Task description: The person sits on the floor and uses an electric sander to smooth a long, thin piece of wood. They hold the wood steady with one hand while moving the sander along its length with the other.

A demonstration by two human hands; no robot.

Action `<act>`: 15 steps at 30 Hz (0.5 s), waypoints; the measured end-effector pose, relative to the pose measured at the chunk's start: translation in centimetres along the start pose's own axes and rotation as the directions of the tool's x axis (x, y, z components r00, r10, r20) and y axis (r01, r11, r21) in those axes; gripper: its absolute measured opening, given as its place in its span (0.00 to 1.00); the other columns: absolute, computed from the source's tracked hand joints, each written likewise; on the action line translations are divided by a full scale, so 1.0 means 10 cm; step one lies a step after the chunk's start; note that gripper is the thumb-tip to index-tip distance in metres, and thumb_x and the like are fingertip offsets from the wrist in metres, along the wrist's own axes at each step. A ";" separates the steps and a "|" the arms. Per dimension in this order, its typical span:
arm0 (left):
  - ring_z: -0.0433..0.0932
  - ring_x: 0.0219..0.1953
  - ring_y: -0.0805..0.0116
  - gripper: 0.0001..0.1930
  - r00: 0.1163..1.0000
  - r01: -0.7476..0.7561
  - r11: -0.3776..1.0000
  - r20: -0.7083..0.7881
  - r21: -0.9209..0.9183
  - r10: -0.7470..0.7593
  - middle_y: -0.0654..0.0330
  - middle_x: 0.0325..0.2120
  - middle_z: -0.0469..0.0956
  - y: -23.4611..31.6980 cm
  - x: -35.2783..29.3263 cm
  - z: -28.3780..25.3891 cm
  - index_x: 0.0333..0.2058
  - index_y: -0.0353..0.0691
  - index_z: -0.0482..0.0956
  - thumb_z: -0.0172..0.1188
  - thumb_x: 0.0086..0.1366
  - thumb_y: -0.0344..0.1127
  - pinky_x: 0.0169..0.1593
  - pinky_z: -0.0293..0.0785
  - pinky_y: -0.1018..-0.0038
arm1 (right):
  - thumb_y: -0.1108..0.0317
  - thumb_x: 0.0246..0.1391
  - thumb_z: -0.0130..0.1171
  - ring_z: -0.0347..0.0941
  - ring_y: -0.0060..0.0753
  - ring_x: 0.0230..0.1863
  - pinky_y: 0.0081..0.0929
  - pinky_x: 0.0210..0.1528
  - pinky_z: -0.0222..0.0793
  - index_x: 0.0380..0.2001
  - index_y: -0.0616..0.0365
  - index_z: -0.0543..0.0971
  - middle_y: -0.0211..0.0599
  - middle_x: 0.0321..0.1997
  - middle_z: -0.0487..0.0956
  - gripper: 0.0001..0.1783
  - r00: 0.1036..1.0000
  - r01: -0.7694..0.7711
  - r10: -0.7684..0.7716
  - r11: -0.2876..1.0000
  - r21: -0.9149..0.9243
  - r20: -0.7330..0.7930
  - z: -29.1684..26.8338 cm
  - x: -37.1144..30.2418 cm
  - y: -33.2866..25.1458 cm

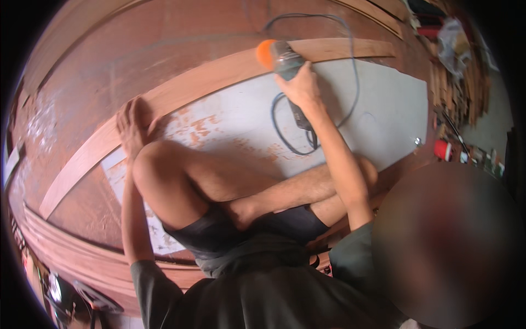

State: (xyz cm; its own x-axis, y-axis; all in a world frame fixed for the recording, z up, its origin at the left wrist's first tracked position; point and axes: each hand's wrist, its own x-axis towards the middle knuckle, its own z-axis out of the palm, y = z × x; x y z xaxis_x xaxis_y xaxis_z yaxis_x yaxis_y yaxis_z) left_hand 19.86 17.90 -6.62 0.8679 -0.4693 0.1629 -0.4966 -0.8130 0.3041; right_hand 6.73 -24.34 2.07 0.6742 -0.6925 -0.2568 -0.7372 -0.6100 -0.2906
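Note:
A long pale wooden plank (203,82) lies across the work surface in front of me, its ends bent by the lens. My right hand (302,88) is wrapped around a dark angle grinder (286,57). Its orange disc (266,54) is over the plank right of the middle; whether it touches the wood I cannot tell. Farther left, my left hand (134,127) lies on the plank with its fingers stretched out and holds no tool. My bent knee hides part of its wrist.
A grey power cord (355,66) loops from the grinder. Beneath lies a white sheet (378,98) with reddish-brown dust. Several wooden strips (82,247) lie at the lower left. At the right are stacked wood pieces (466,93), a clear plastic bag (453,41) and a red round object (441,149).

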 end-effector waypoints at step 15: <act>0.56 0.73 0.52 0.42 1.000 -0.024 0.999 0.004 0.033 0.024 0.53 0.68 0.63 -0.08 0.00 0.03 0.70 0.45 0.63 0.63 0.65 0.61 0.76 0.47 0.53 | 0.47 0.46 0.72 0.80 0.64 0.55 0.45 0.59 0.77 0.62 0.82 0.63 0.72 0.53 0.79 0.54 0.997 -0.073 0.073 0.997 0.010 0.009 0.06 0.05 -0.34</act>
State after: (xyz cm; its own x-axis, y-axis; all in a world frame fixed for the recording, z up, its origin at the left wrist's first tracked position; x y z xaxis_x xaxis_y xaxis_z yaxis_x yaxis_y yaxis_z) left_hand 20.23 18.44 -7.15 0.8559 -0.4896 0.1664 -0.5171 -0.8124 0.2693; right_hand 9.65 -22.39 2.38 0.6190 -0.7316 -0.2855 -0.7840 -0.5538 -0.2805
